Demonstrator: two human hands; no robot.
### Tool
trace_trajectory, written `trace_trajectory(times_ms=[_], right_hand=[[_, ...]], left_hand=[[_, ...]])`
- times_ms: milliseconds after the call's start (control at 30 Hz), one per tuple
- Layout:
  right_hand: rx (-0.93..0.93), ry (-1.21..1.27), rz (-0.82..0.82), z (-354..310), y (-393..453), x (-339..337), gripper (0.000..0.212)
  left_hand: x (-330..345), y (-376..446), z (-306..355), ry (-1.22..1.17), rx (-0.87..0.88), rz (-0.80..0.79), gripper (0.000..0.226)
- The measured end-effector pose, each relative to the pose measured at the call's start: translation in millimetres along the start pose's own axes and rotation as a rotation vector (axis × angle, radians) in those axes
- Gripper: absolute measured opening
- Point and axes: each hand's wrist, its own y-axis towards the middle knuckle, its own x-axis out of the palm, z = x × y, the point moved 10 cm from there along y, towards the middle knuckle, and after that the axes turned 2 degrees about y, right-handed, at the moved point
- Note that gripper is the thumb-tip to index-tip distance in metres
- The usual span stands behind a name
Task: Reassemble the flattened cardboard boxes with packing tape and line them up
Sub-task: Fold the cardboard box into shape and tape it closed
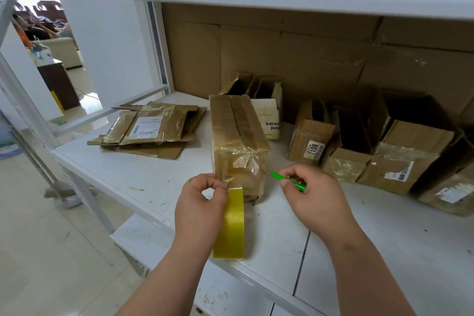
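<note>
Tape stretches taut from the box [238, 146] to the yellow roll [232, 223] — the left hand [200, 202] pinches the strip so the green cutter [288, 179], gripped in the right hand [311, 195], can slice it. Box stands on the shelf [143, 174] just beyond both hands, flattened boxes [151, 128] waiting farther left.

Your left hand [202, 202] covers most of the tape roll [232, 223], so its core stays hidden from you. Your right hand [311, 194] hides the green cutter [287, 179] handle's rear. The rightmost box [451, 194] runs off the frame edge.
</note>
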Motion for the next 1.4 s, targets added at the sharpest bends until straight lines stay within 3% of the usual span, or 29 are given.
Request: trace_trajectory(times_ms=[167, 267, 333, 433, 500, 567, 667, 767, 833, 967, 1167, 1400], right_hand=[[0.223, 0.414, -0.012, 52.4, -8.3, 21.1, 0.026], [0.291, 0.447, 0.038, 76.7, -11.7, 29.7, 0.029], [0.305, 0.309, 0.005, 88.9, -12.3, 41.0, 0.027], [0.281, -0.092, -0.078, 99.5, -12.5, 54.7, 0.02], [0.266, -0.383, -0.112, 98.2, -11.9, 55.2, 0.025], [0.266, -0.517, -0.109, 91.4, -8.0, 51.6, 0.03], [0.195, -0.172, 0.054, 63.7, 1.1, 33.6, 0.047], [-0.056, 0.189, 0.162, 14.2, 11.1, 18.4, 0.059], [-0.157, 0.175, 0.097, -10.0, 21.2, 22.2, 0.063], [-0.178, 0.154, -0.031, -21.3, 35.7, 42.4, 0.057], [-0.053, 0.092, 0.066, -12.5, 45.1, 37.8, 0.048], [-0.084, 0.092, 0.077, -14.6, 44.2, 44.3, 0.041]], left_hand=[[-1.3, -0.8, 2.8, -0.008, 0.04, 0.01, 0.013], [-1.7, -1.1, 8.3, 0.034, 0.076, -0.006, 0.012], [-2.2, -1.3, 10.0, 0.055, 0.088, -0.013, 0.014], [-4.3, -2.5, 18.1, 0.11, 0.163, -0.011, 0.02], [-3.3, -4.0, 26.8, 0.178, 0.236, -0.031, 0.023], [-2.1, -6.3, 33.5, 0.221, 0.298, -0.055, 0.023], [-1.4, -9.0, 42.2, 0.24, 0.424, -0.067, 0.023], [-2.1, -13.6, 57.0, 0.286, 0.625, -0.049, 0.012], [-1.8, -13.8, 69.0, 0.294, 0.742, -0.048, 0.004], [7.7, -10.8, 88.0, 0.301, 0.917, -0.135, 0.013], [18.4, 12.6, 72.1, 0.368, 0.84, -0.233, 0.009], [16.9, 17.7, 67.8, 0.308, 0.841, -0.249, 0.011]])
